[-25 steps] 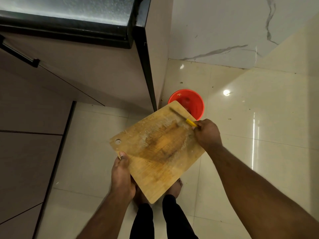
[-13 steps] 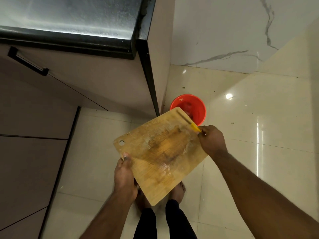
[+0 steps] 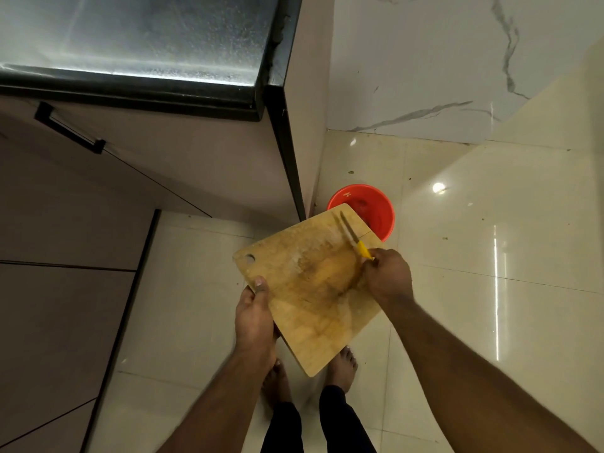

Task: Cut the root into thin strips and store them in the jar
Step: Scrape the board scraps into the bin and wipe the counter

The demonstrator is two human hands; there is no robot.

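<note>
Left hand (image 3: 255, 317) grips cutting board (image 3: 313, 289) edge; right hand (image 3: 387, 276) grips knife (image 3: 354, 238), blade seemingly on board.

Red bucket (image 3: 372, 207) on glossy tiled floor (image 3: 490, 256), beside dark-edged counter (image 3: 147, 44); black cabinet handle (image 3: 68, 127); marbled wall (image 3: 425, 60) behind.
</note>
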